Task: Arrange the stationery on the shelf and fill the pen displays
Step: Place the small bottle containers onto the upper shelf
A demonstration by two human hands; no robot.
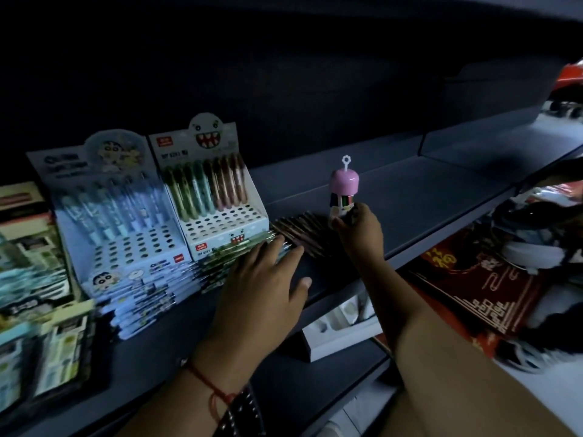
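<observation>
On the dark shelf [426, 197], two cardboard pen displays stand side by side at about ten o'clock: a pale blue cartoon display [120, 216] and, just right of it, a white monster-face display [217, 187] whose back rows hold green and brown pens while its front holes are bare. Blurred packets [38, 279] crowd the nine o'clock edge, and a red patterned box [485, 285] lies below the shelf at four o'clock. Loose pens [299, 231] lie in a row on the shelf in front of the monster-face display. The left hand [268, 285] rests on them with fingers straight and spread, grasping nothing. At one o'clock of it, the right hand [359, 228] pinches the base of a small pink-capped toy pen holder [342, 190], upright, with a white loop on top.
</observation>
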